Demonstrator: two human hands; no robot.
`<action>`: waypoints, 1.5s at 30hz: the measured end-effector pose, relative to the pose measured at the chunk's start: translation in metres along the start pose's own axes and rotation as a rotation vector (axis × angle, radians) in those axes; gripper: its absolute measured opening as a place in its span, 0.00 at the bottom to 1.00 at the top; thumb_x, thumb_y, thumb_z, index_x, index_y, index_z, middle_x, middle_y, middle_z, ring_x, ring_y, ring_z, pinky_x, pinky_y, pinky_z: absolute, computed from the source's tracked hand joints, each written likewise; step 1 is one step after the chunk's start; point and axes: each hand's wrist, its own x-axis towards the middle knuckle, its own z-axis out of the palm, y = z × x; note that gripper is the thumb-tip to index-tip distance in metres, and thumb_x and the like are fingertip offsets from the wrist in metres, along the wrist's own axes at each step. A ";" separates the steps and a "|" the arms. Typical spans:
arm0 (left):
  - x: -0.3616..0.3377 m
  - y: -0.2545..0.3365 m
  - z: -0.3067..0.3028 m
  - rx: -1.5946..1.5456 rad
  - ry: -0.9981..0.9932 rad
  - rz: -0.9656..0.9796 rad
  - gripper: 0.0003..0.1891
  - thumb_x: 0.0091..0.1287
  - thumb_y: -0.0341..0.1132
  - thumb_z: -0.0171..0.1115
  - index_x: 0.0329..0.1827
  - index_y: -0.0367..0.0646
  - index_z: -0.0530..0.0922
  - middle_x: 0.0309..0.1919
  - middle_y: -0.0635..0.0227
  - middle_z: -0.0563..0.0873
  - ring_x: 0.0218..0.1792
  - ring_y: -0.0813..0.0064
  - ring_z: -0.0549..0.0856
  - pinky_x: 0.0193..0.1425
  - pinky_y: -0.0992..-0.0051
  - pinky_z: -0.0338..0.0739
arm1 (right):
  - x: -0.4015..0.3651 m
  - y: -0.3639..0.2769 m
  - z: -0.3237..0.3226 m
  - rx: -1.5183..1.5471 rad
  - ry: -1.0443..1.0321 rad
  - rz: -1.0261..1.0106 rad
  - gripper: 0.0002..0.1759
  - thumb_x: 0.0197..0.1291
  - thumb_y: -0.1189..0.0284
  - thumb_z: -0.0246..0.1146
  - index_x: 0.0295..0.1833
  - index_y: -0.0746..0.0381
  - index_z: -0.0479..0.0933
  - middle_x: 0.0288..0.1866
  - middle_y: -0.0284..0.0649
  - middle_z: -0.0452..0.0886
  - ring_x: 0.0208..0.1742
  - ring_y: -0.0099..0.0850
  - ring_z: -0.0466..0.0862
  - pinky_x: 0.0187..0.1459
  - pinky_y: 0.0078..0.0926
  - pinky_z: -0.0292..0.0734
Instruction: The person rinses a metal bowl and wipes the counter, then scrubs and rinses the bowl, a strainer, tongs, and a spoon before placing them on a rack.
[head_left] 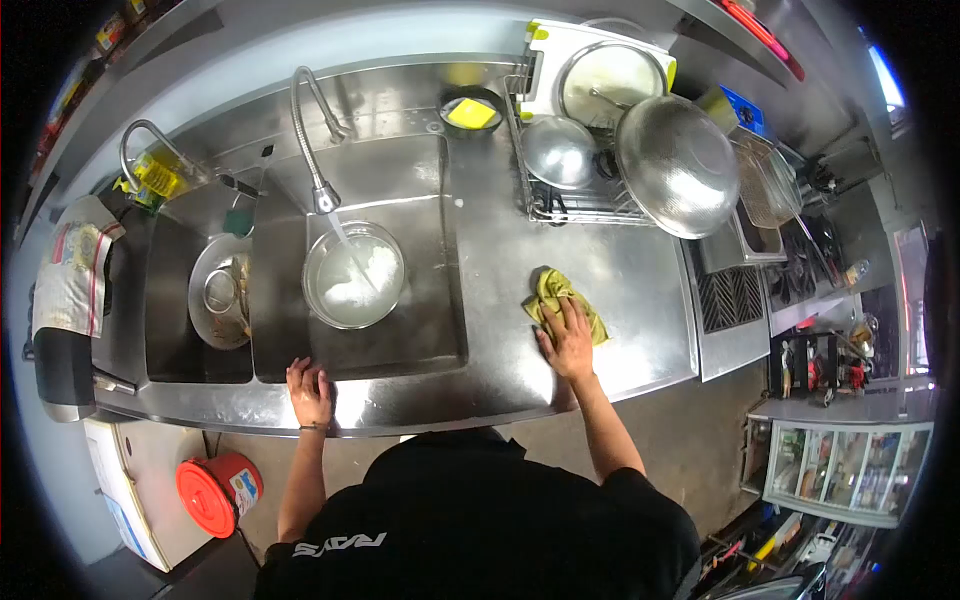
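Note:
My right hand (567, 340) presses a crumpled yellow-green cleaning cloth (552, 287) onto the steel counter, to the right of the sink. The fingers lie over the cloth, with the thumb at its left side. At the front rim of the sink rests my left hand (309, 395), its fingers apart and holding nothing. Water runs from a flexible-neck faucet (325, 196) into a round metal bowl (312, 300) in the large sink basin (430, 320). Cloudy, foamy water fills much of that bowl.
The smaller basin at left holds a colander (203, 310) with items inside. A dish rack (590, 213) carries a large perforated bowl (678, 165), lids and boards. Behind the sink, a yellow sponge (472, 114) sits in a black dish. A red lidded bucket (215, 495) stands below left.

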 end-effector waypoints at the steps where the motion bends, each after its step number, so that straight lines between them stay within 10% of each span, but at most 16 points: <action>1: 0.000 -0.001 0.000 -0.021 0.000 -0.042 0.10 0.62 0.35 0.54 0.37 0.38 0.78 0.47 0.54 0.76 0.56 0.52 0.70 0.60 0.59 0.63 | 0.010 -0.001 0.005 -0.052 -0.012 -0.044 0.24 0.56 0.60 0.57 0.59 0.54 0.70 0.62 0.52 0.64 0.66 0.51 0.59 0.62 0.48 0.57; 8: 0.014 -0.017 0.008 0.044 -0.075 -0.160 0.08 0.58 0.36 0.58 0.35 0.41 0.78 0.44 0.60 0.78 0.49 0.59 0.74 0.54 0.63 0.67 | 0.150 -0.060 0.079 0.059 0.045 -0.361 0.21 0.58 0.61 0.53 0.58 0.47 0.71 0.64 0.43 0.64 0.65 0.47 0.61 0.62 0.45 0.58; 12: 0.024 -0.017 0.005 0.092 -0.124 -0.184 0.07 0.57 0.36 0.58 0.32 0.42 0.79 0.37 0.62 0.81 0.45 0.61 0.77 0.51 0.65 0.69 | 0.272 -0.092 0.109 0.027 0.076 0.017 0.16 0.52 0.68 0.57 0.49 0.48 0.76 0.56 0.43 0.69 0.55 0.44 0.69 0.54 0.43 0.65; 15: 0.025 -0.014 0.002 0.053 -0.116 -0.229 0.06 0.54 0.34 0.57 0.28 0.41 0.79 0.30 0.61 0.82 0.39 0.60 0.79 0.48 0.66 0.73 | 0.341 -0.121 0.133 0.376 0.280 -0.140 0.17 0.50 0.73 0.57 0.48 0.53 0.75 0.54 0.44 0.70 0.49 0.45 0.70 0.51 0.40 0.68; 18: 0.023 -0.020 0.007 0.056 -0.077 -0.211 0.06 0.53 0.33 0.56 0.27 0.40 0.79 0.30 0.60 0.82 0.38 0.60 0.80 0.46 0.67 0.74 | 0.405 -0.144 0.139 0.193 0.662 -0.172 0.17 0.51 0.75 0.54 0.49 0.57 0.75 0.53 0.46 0.70 0.49 0.46 0.70 0.51 0.36 0.68; 22: 0.028 -0.019 0.006 0.033 -0.078 -0.226 0.07 0.53 0.33 0.56 0.24 0.39 0.79 0.26 0.61 0.83 0.34 0.60 0.81 0.42 0.67 0.75 | 0.460 -0.148 0.200 0.082 0.615 0.106 0.18 0.57 0.69 0.52 0.53 0.60 0.72 0.54 0.46 0.70 0.59 0.46 0.67 0.57 0.40 0.64; 25: 0.029 -0.019 0.005 0.006 -0.100 -0.242 0.07 0.52 0.33 0.56 0.24 0.39 0.79 0.26 0.61 0.83 0.34 0.60 0.81 0.41 0.66 0.75 | 0.464 -0.188 0.221 0.014 0.462 0.294 0.21 0.56 0.68 0.52 0.57 0.57 0.71 0.62 0.46 0.66 0.64 0.48 0.62 0.62 0.41 0.58; 30: 0.029 -0.016 0.005 0.008 -0.125 -0.241 0.07 0.52 0.33 0.56 0.23 0.39 0.79 0.26 0.60 0.82 0.32 0.59 0.80 0.40 0.66 0.75 | 0.473 -0.200 0.211 0.265 0.116 -0.280 0.24 0.48 0.69 0.60 0.56 0.49 0.74 0.62 0.40 0.68 0.64 0.43 0.64 0.64 0.33 0.59; 34: 0.028 -0.021 0.009 0.022 -0.067 -0.210 0.06 0.54 0.32 0.55 0.22 0.41 0.78 0.24 0.59 0.81 0.31 0.57 0.80 0.36 0.64 0.74 | 0.486 -0.156 0.183 0.536 -0.223 -0.364 0.19 0.43 0.75 0.61 0.44 0.47 0.80 0.55 0.32 0.75 0.56 0.40 0.72 0.59 0.28 0.67; 45: 0.027 -0.016 0.009 0.035 -0.101 -0.293 0.07 0.55 0.31 0.55 0.23 0.41 0.78 0.25 0.60 0.81 0.33 0.57 0.80 0.39 0.63 0.75 | 0.308 -0.062 0.140 0.060 0.007 -0.439 0.19 0.41 0.80 0.57 0.41 0.52 0.81 0.55 0.36 0.73 0.62 0.41 0.66 0.62 0.37 0.63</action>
